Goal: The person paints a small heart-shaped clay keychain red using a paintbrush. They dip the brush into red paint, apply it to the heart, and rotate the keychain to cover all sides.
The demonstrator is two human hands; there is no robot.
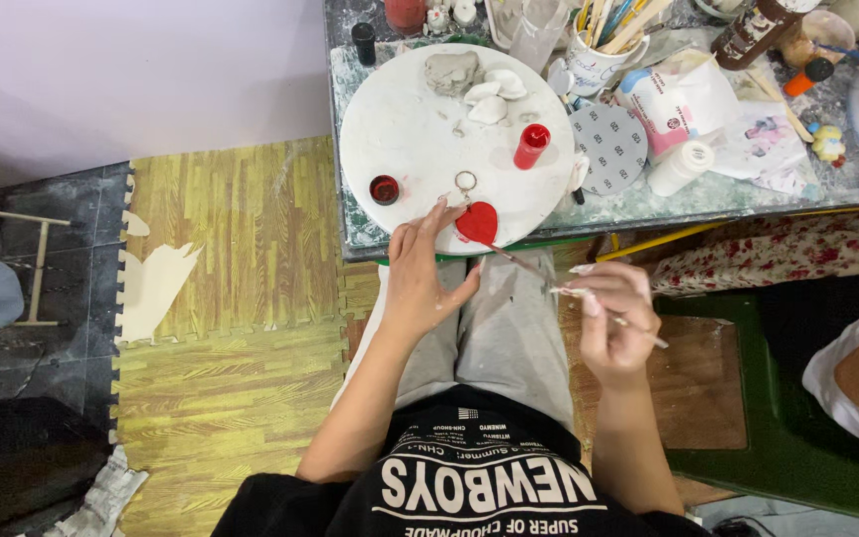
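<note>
The left hand (420, 273) steadies with its fingertips a red heart (477, 222) at the near edge of the round white board (410, 129). The right hand (613, 323) is closed around a thin brush (549, 281) whose tip touches the heart. The heart looks small, light and probably wet with paint, so it is better held by its edges or by its metal ring (465, 182).

Your table (429, 234): grey, paint-smeared top, w/ a round white board (410, 129) on the near edge. On the board you've got a red heart (477, 223) w/ key ring at the front, a small red paint cap (384, 189), a red paint bottle (531, 145) on its side, grey & white clay lumps (469, 80) at the back. Right of it: round grey sanding disc (610, 147), white bottle (680, 167), mug of brushes (599, 45)
</note>
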